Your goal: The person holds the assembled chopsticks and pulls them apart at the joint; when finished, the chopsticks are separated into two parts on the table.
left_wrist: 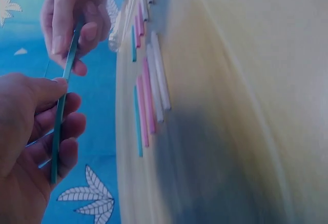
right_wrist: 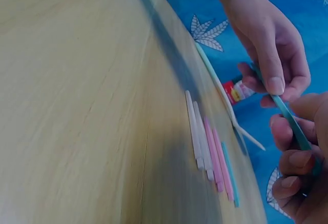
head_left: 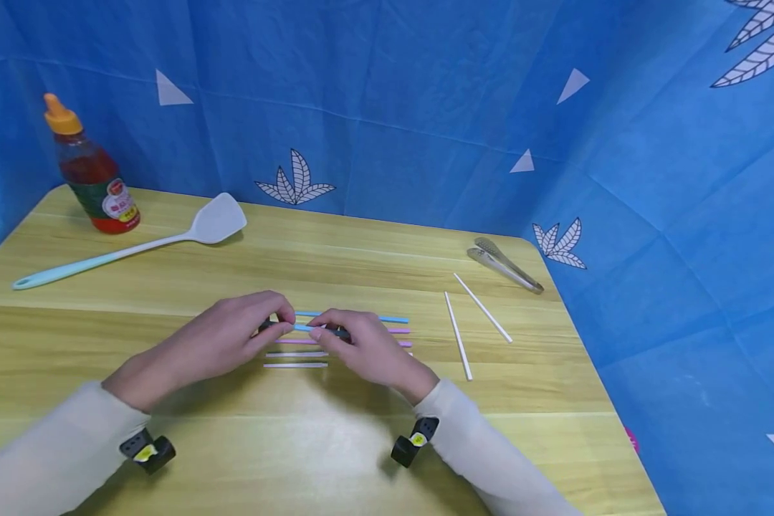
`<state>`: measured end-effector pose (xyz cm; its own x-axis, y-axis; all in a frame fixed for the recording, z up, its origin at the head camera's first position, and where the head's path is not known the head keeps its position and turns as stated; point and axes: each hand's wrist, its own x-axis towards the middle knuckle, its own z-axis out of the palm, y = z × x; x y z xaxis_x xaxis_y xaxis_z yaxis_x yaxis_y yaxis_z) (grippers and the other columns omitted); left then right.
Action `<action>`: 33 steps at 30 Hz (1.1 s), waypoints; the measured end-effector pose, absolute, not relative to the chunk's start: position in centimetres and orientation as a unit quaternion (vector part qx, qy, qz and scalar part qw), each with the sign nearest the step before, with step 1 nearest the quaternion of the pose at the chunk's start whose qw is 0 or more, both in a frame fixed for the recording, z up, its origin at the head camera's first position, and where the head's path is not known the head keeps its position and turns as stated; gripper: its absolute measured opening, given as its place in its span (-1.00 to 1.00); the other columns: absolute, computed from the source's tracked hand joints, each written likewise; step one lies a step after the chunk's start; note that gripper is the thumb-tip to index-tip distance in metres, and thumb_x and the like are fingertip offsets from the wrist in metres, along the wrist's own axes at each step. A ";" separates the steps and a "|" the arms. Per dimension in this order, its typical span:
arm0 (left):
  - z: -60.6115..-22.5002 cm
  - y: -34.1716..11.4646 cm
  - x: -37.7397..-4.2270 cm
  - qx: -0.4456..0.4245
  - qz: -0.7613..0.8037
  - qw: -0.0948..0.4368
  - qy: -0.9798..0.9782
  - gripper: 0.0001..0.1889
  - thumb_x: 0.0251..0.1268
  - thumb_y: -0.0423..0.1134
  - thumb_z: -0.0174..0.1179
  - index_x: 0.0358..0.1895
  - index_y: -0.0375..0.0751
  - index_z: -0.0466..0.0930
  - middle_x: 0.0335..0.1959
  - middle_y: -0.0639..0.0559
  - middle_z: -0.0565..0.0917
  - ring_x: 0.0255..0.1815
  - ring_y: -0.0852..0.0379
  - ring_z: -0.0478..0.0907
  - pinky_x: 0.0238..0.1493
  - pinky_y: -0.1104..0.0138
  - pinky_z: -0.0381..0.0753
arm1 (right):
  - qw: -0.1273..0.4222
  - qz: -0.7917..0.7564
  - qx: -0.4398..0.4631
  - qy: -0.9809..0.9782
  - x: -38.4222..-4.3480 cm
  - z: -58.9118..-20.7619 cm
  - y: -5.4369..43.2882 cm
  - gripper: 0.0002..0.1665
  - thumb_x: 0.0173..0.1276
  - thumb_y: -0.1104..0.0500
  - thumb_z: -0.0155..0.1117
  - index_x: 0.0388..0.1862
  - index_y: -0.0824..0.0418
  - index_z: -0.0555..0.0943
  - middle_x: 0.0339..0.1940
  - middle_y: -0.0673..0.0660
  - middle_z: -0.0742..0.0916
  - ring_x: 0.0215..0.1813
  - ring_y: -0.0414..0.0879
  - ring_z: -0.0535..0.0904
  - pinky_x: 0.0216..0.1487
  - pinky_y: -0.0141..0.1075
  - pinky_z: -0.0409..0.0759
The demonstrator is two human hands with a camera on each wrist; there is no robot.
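A thin, straight blue-green stick (head_left: pixel 302 327) spans both hands above the table. My left hand (head_left: pixel 232 333) pinches its left part between thumb and fingers. The right part is gripped by my right hand (head_left: pixel 370 351), whose thumb lies close to the other hand's fingertips. In the left wrist view the stick (left_wrist: pixel 59 124) runs along the curled left fingers. Beneath lie blue, pink and white sticks in parallel rows, such as a pink stick (left_wrist: pixel 148 96) and a white stick (head_left: pixel 295 365). The left wrist view shows two groups with a gap; the right hand covers part in the head view.
Two white sticks lie apart at the right, one nearer (head_left: pixel 458 337) and one farther (head_left: pixel 484 308). Metal tongs (head_left: pixel 506 265) rest by the table's right edge. At the back left are a white spatula (head_left: pixel 216 218) and a red sauce bottle (head_left: pixel 97 179). A blue curtain (head_left: pixel 393 107) hangs behind.
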<state>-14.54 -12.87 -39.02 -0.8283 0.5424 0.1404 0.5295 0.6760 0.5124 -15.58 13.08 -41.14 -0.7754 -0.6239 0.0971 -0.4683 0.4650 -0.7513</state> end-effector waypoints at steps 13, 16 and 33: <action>-40.7 -10.1 -14.0 0.293 0.303 -0.016 0.907 -0.88 0.64 -0.14 0.30 0.04 0.01 0.77 -0.10 0.18 0.78 -0.15 0.26 0.65 -0.02 0.16 0.73 | 0.058 -0.409 -0.305 0.858 -15.4 -41.5 15.8 -0.83 0.66 0.13 0.32 0.04 0.18 0.75 -0.45 -0.06 0.59 -0.56 -0.25 0.33 -0.42 -0.42 0.37; -41.0 -9.4 -14.0 0.297 0.307 -0.030 0.904 -0.87 0.64 -0.16 0.29 0.06 -0.01 0.77 -0.08 0.15 0.79 -0.15 0.26 0.66 -0.03 0.16 0.74 | 0.034 -0.393 -0.313 0.864 -15.5 -41.6 16.5 -0.85 0.64 0.12 0.35 0.02 0.16 0.76 -0.40 -0.06 0.62 -0.54 -0.24 0.32 -0.41 -0.42 0.36; -40.7 -7.3 -14.3 0.340 0.312 -0.070 0.884 -0.94 0.59 -0.25 0.34 -0.08 -0.07 0.80 -0.24 0.19 0.76 -0.32 0.33 0.54 -0.20 0.33 0.66 | -0.010 -0.365 -0.360 0.858 -15.4 -41.6 19.5 -0.95 0.63 0.19 0.36 -0.07 0.15 0.71 -0.29 -0.02 0.71 -0.41 -0.18 0.47 -0.33 -0.39 0.47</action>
